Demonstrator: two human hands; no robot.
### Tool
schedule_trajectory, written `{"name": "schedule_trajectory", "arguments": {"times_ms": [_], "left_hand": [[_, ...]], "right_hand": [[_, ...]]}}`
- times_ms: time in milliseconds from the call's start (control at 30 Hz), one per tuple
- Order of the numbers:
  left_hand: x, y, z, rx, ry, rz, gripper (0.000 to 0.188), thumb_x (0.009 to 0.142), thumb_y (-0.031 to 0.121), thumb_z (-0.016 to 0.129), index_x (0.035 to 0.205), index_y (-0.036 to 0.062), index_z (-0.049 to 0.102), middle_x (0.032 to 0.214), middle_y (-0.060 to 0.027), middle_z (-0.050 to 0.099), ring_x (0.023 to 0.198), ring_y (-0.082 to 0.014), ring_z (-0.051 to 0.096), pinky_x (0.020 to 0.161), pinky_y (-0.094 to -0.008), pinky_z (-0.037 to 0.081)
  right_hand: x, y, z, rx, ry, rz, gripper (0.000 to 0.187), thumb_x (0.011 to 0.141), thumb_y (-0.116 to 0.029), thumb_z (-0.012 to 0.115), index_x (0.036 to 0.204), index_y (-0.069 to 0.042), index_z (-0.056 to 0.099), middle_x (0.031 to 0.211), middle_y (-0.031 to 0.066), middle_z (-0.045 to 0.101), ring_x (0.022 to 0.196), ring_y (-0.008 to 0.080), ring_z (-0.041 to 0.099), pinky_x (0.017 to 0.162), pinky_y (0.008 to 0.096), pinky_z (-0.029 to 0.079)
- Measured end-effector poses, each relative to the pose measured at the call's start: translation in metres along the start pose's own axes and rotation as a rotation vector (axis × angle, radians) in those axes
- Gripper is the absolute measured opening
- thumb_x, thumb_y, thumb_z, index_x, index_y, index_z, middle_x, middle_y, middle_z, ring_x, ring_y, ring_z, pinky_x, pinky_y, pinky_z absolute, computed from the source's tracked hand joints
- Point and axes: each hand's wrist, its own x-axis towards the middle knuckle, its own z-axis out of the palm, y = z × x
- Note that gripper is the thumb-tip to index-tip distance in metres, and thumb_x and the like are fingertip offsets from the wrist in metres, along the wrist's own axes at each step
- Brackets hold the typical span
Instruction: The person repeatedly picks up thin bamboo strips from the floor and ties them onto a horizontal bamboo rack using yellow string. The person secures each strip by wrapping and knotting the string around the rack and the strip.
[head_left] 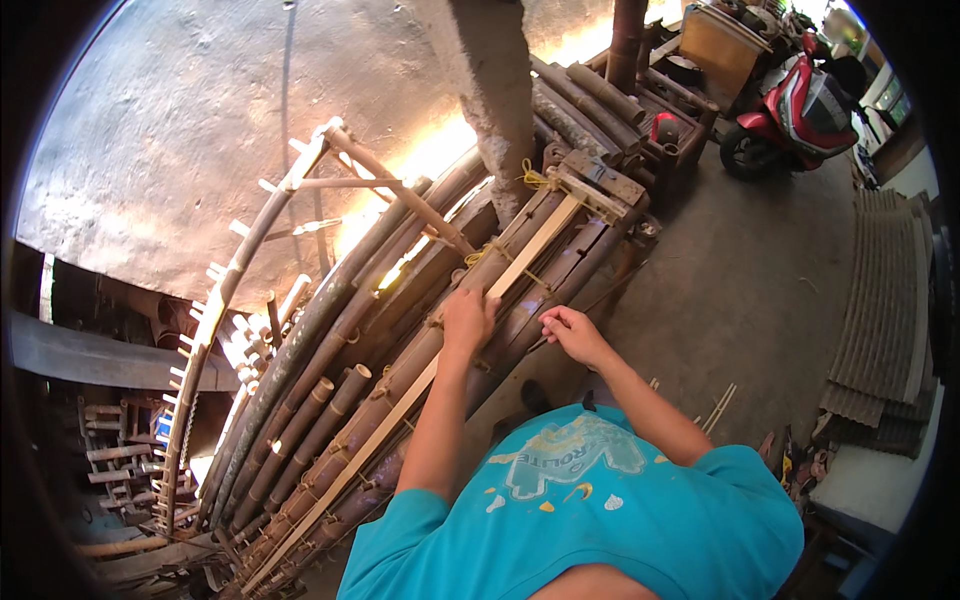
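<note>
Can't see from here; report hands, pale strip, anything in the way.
Left hand at pale strip. Right hand curled, right of it. Possible snag: yellow cord near far end.

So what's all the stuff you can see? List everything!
Flat strip: one, pale, slanting through the centre
Long bamboo poles: several, brown, alongside the strip
Cord ties: several, yellow, on the poles
End block: one, brown, strip's upper end
Curved pegged frame: one, tan, left
Wall: one, grey, upper left
Pillar: one, grey, top centre
Scooter: one, red and grey, upper right
Box: one, tan, top right
Corrugated sheets: one stack, grey, right edge
Floor: one, grey, right
Dim clutter: uncountable, mixed, lower left
Shirt: one, turquoise, bottom
Left grip: one, bare, at the strip
Right grip: one, bare, beside the poles
</note>
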Motion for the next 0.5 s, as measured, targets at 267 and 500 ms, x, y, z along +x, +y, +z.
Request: {"name": "schedule_trajectory", "arguments": {"times_ms": [267, 500], "left_hand": [[0.017, 0.024, -0.007, -0.302, -0.068, -0.016, 0.016, 0.086, 0.015, 0.069, 0.096, 0.0032, 0.066, 0.086, -0.0196, 0.066, 0.081, -0.0373, 0.065, 0.071, -0.0424, 0.051], [0.032, 0.036, 0.000, -0.107, -0.081, -0.037, 0.021, 0.086, 0.016, 0.068, 0.103, 0.0040, 0.066, 0.092, -0.0224, 0.068, 0.087, -0.0406, 0.065, 0.074, -0.0455, 0.051]], "right_hand": [[0.010, 0.009, -0.055, 0.023, 0.018, 0.112, 0.020, 0.099, -0.020, 0.055, 0.105, -0.002, 0.063, 0.088, 0.0029, 0.064, 0.076, 0.0100, 0.059, 0.072, 0.0255, 0.050], [0.029, 0.017, -0.067, -0.008, -0.111, 0.085, 0.024, 0.099, -0.023, 0.055, 0.103, -0.001, 0.065, 0.084, 0.0041, 0.066, 0.075, 0.0110, 0.061, 0.070, 0.0266, 0.051]]}}
